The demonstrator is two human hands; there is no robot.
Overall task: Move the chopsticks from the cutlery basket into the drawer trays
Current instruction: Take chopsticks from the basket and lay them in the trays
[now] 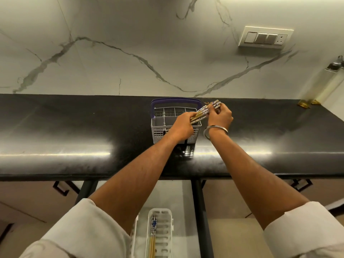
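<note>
I have a bundle of chopsticks point(204, 111) in the grip of both hands, my left hand point(183, 127) clenched round the plain ends and my right hand point(220, 116) pinching the patterned tops, just above the cutlery basket point(160, 127) on the desk point(74, 127). Its visible compartments look empty. One pair already lies in the white drawer tray point(168, 229) below, so I judge this bundle is what remains.

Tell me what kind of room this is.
Most likely a home kitchen. A dark stone counter runs under a marble-look wall, a cutlery basket stands on the counter, and a drawer below holds a tray with chopsticks.
</note>
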